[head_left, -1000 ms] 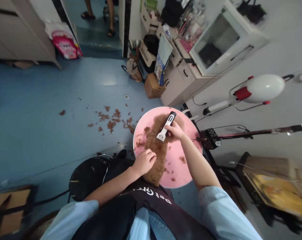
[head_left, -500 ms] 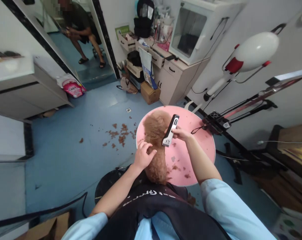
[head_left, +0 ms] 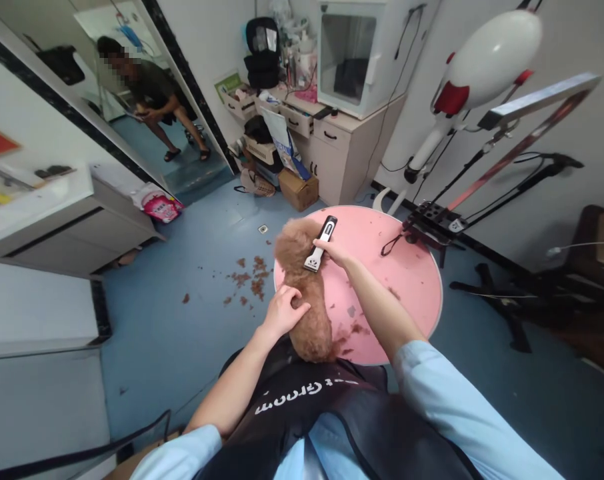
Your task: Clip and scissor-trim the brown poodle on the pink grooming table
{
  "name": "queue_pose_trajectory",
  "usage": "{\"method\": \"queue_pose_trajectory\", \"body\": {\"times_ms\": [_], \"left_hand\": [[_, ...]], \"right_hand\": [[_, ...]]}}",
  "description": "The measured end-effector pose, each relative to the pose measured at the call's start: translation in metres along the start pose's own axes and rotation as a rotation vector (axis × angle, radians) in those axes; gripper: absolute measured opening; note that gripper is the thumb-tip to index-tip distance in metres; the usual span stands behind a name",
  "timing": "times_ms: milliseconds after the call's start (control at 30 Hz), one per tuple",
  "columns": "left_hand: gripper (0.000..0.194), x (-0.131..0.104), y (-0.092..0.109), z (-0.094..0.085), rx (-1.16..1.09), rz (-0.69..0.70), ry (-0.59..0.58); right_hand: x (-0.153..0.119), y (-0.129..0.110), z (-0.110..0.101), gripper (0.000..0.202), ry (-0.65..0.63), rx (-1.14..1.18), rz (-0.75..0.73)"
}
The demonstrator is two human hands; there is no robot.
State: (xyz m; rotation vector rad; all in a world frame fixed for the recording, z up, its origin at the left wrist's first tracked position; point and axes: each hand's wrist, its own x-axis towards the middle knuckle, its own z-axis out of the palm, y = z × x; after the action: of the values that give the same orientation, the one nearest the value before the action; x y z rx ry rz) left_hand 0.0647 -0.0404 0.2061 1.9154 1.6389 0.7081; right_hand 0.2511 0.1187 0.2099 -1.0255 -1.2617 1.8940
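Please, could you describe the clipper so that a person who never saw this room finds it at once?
Start at the round pink table near the middle, with a brown furry animal along its left side. Close to the animal, the right hand holds the clipper. It is the slim black-and-white tool, standing out against the brown and pink around it.

We see a light blue shirt under a black apron point(head_left: 397, 433). The left sleeve point(head_left: 182, 459) and right sleeve point(head_left: 447, 387) look loose, softly creased, and end around the elbow. Below them the left forearm point(head_left: 232, 393) and right forearm point(head_left: 382, 307) are bare, like the left hand point(head_left: 283, 310) and right hand point(head_left: 332, 252). Between the apron's dark edges we see the shirt front point(head_left: 327, 440). White rounded lettering point(head_left: 307, 389), upside down to us, seems to include "Groom"; a fold blurs the rest.
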Motion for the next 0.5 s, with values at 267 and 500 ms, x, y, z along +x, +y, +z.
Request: {"method": "queue_pose_trajectory", "body": {"times_ms": [267,500], "left_hand": [[0.029,0.006,-0.040,-0.002,-0.077,-0.204,0.318],[0.034,-0.003,-0.066,0.007,-0.004,-0.480,0.262]], "right_hand": [[0.003,-0.007,0.017,0.036,0.078,-0.108,-0.028],[-0.006,-0.006,0.053,0.026,0.074,-0.402,-0.054]]}}
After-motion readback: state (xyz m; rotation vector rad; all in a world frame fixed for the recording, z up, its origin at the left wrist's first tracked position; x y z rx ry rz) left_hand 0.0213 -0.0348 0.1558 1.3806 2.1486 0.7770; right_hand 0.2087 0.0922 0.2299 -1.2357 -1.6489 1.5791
